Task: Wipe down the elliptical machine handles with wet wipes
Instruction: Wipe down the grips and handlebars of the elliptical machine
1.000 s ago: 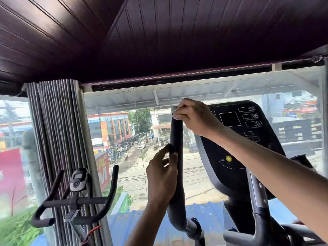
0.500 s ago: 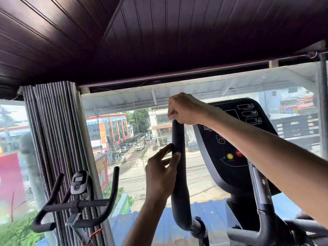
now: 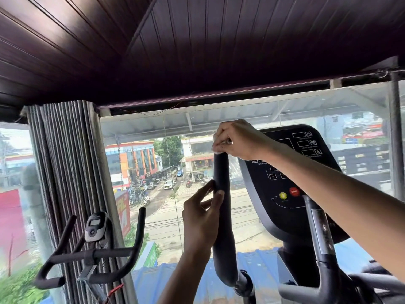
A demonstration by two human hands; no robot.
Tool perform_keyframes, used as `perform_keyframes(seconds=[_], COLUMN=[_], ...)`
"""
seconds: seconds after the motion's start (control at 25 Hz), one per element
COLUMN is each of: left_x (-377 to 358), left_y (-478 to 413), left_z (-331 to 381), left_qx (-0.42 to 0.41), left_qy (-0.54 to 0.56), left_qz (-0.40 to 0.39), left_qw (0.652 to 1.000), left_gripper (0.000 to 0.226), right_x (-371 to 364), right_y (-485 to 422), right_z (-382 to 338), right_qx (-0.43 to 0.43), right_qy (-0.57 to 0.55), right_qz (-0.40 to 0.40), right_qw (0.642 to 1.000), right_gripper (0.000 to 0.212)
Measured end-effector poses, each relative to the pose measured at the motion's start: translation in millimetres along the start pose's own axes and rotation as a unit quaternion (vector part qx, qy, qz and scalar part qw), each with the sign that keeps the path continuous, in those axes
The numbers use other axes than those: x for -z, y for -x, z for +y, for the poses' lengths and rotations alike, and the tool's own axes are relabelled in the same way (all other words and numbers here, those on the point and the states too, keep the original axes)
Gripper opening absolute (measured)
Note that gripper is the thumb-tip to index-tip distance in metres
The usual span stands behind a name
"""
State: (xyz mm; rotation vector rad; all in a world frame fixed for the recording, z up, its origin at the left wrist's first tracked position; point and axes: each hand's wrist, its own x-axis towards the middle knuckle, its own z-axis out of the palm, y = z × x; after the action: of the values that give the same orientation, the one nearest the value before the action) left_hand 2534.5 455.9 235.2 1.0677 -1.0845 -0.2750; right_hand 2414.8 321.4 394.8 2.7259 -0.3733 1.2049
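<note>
The elliptical's left handle (image 3: 222, 238) is a black padded bar rising in the middle of the head view. My right hand (image 3: 235, 139) grips its top end, fingers curled round it, and a small edge of white wet wipe (image 3: 217, 151) shows under the fingers. Lower down, my left hand (image 3: 200, 218) holds the bar's middle, thumb on the near side and fingers wrapped behind. The black console (image 3: 291, 185) with a yellow and a red STOP button stands just right of the handle.
A second silver-and-black handle post (image 3: 322, 233) rises at lower right under my right forearm. An exercise bike's handlebars (image 3: 92, 255) and display sit at lower left before folded grey blinds (image 3: 65, 172). A window (image 3: 164, 194) lies straight ahead.
The right hand stayed on the handle's top, shifting slightly upon it; the left hand kept its hold on the middle. The view tilted a little.
</note>
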Motion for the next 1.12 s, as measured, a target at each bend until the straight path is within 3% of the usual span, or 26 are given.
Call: perform_keyframes(seconds=[0.12, 0.24, 0.32, 0.52, 0.56, 0.68, 0.72, 0.88, 0.96, 1.04, 1.12], left_x=[0.5, 0.6, -1.3, -1.9, -1.6, -1.8, -1.8, 1.6, 2.1, 1.9, 2.8], left_y=[0.1, 0.8, 1.9, 3.6, 3.7, 4.9, 4.7, 0.0, -0.5, 0.7, 0.8], left_z=[0.2, 1.1, 1.5, 2.9, 2.7, 3.4, 3.3, 5.8, 9.0, 10.9, 10.5], left_qx=[0.014, 0.016, 0.014, 0.015, 0.015, 0.013, 0.013, 0.013, 0.010, 0.007, 0.004], left_qy=[0.024, 0.034, 0.033, 0.024, 0.025, 0.025, 0.022, -0.002, -0.010, -0.007, -0.008], left_qz=[0.001, -0.003, -0.001, -0.001, -0.002, -0.004, -0.004, -0.012, -0.016, -0.014, -0.015], left_qw=[1.000, 0.999, 0.999, 1.000, 1.000, 1.000, 1.000, 1.000, 1.000, 1.000, 1.000], left_gripper=[0.033, 0.032, 0.034, 0.050, 0.050, 0.050, 0.046, 0.036, 0.043, 0.048, 0.041], right_x=[-8.9, -0.8, 2.7, -14.0, -12.6, 4.1, 7.2, 0.9, 1.6, 8.1, 9.8], right_y=[2.5, 11.3, 11.4, 3.5, 3.5, -2.8, -7.6, -21.3, -26.4, -31.4, -33.8], right_z=[2.1, 0.2, 2.7, 2.6, 0.1, -8.2, -10.3, -20.0, -24.4, -27.8, -28.4], right_qx=[-0.004, 0.006, -0.004, -0.018, -0.014, -0.029, -0.033, -0.047, -0.059, -0.079, -0.077], right_qy=[0.001, -0.046, -0.059, 0.008, 0.004, -0.013, 0.000, 0.055, 0.067, 0.074, 0.081], right_qz=[0.068, -0.039, -0.065, 0.112, 0.091, -0.069, -0.081, 0.030, -0.024, -0.140, -0.143], right_qw=[0.998, 0.998, 0.996, 0.993, 0.996, 0.997, 0.996, 0.997, 0.996, 0.984, 0.983], right_gripper=[0.015, 0.015, 0.017, 0.016, 0.014, 0.013, 0.014, 0.013, 0.011, 0.013, 0.014])
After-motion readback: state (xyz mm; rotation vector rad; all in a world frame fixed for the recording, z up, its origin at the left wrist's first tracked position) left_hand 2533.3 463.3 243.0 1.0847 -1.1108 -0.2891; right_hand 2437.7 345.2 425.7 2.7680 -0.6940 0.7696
